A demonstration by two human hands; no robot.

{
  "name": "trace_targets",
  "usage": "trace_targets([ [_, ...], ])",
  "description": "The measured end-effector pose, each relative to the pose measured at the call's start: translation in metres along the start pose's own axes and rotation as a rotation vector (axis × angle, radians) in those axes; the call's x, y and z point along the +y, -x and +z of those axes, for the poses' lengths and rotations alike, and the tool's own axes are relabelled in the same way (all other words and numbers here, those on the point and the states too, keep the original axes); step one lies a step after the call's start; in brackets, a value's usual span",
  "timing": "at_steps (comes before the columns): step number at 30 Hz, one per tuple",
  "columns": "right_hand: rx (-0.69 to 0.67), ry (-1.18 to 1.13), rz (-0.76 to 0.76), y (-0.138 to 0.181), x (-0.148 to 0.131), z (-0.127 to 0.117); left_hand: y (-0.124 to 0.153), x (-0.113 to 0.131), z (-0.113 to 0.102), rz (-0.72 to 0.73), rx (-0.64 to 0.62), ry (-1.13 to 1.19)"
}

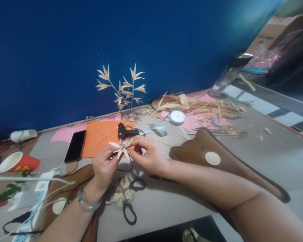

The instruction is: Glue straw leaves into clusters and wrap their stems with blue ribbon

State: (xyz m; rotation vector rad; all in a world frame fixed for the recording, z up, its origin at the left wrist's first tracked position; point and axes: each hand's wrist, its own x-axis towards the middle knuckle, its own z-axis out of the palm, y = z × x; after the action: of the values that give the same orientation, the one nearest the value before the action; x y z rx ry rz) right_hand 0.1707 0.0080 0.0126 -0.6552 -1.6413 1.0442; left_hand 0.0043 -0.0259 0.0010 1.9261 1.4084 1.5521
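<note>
Between my two hands is a small flower [122, 148] with pale, husk-like petals spread like a star. My left hand [105, 164] pinches it from below and the left side. From the right, the thumb and forefinger of my right hand [147, 154] close on one of its petals. Just behind the flower a black glue gun [125, 131] lies on an orange sheet [96, 143]. Below my hands, black-handled scissors [129, 212] rest across a small round dish heaped with cut pale pieces [120, 191].
Finished-looking husk flowers on stems [126, 89] stand against the blue wall. Dried husks [192, 105], a ribbon spool [177, 117] and pink paper [62, 133] lie at the back. A phone [75, 146], a red cup [20, 162] and a power strip [37, 201] with cables are left; a brown arm pad [227, 164] is right.
</note>
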Motion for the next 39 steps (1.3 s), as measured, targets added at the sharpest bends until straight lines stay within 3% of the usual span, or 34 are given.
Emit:
trace_targets([
  [11,0.003,-0.018,-0.033,-0.0047,-0.0028,-0.0042,-0.0003,-0.0011,-0.0023,0.007,-0.015,0.025],
  [30,0.005,-0.064,0.063,-0.0032,-0.0015,-0.0026,-0.0019,0.0011,-0.0024,0.119,-0.043,-0.047],
  [39,0.021,-0.068,0.082,-0.0046,-0.0026,-0.0022,-0.0024,0.0054,0.0022,0.059,-0.017,-0.005],
])
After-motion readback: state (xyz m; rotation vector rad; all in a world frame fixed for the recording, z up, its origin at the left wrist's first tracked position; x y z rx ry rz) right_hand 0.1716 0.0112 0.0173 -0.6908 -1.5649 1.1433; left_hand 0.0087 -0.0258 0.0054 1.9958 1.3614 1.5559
